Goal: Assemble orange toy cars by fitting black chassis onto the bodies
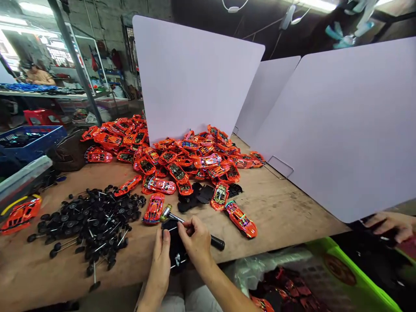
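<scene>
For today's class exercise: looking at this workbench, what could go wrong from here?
The hammer in the right hand is close to the left hand holding the black toy car chassis, so a slip could hit fingers. The orange car body beside it could get chipped. The loose wheel-and-axle sets could roll off the table.

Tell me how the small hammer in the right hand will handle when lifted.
The small hammer will probably feel head-heavy, with its weight toward the rounded head. The slim shaft looks stiff and unlikely to flex. The black grip looks rubbery, so it should resist slipping in the right hand, though the hammer might roll if laid on the wooden table.
</scene>
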The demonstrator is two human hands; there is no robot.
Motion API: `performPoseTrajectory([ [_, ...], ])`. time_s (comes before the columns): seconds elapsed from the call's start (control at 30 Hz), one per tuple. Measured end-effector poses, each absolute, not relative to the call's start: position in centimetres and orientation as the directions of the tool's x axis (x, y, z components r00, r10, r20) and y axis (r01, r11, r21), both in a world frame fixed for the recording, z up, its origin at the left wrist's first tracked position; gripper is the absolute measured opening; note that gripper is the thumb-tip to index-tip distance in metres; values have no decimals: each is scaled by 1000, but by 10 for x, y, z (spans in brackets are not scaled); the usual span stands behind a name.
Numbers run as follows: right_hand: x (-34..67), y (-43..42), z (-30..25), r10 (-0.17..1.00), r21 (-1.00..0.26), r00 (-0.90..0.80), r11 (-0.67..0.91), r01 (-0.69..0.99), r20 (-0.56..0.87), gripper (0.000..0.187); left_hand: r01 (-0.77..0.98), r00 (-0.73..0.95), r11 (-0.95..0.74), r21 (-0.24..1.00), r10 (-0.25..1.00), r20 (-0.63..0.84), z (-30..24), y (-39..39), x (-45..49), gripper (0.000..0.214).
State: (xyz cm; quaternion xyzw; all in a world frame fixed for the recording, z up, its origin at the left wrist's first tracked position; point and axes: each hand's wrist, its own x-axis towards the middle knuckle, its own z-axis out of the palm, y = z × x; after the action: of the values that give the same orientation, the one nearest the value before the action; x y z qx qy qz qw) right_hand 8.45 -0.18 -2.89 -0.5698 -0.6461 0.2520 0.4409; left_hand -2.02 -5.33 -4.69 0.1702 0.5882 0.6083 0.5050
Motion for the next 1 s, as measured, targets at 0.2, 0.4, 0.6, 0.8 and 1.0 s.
performPoseTrajectory([
  [0.2, 105, -2, -30, 973, -970, -154, 192, 147, 170, 25, -588, -360, 233, 775, 782, -508, -33, -50, -13, 38],
  [0.4, 113, 13, -16, 921, -962, -371, 197, 191, 115, 22, -766, -78, 341, 545, 793, -604, -13, -63, -20, 45],
  [0.6, 53, 62, 21, 800, -590, -549, 570, 572, 241, 21, -815, -204, 215, 538, 762, -615, -3, -77, -46, 47],
  [0.8, 13, 62, -4, 822, -315, -537, 568, 760, 188, 46, -846, -254, 119, 519, 766, -591, -6, -87, -73, 54],
  [1.0, -10, 69, 0, 928, -232, -370, 367, 901, 29, 70, -820, -281, 85, 566, 802, -527, -10, -88, -82, 57],
])
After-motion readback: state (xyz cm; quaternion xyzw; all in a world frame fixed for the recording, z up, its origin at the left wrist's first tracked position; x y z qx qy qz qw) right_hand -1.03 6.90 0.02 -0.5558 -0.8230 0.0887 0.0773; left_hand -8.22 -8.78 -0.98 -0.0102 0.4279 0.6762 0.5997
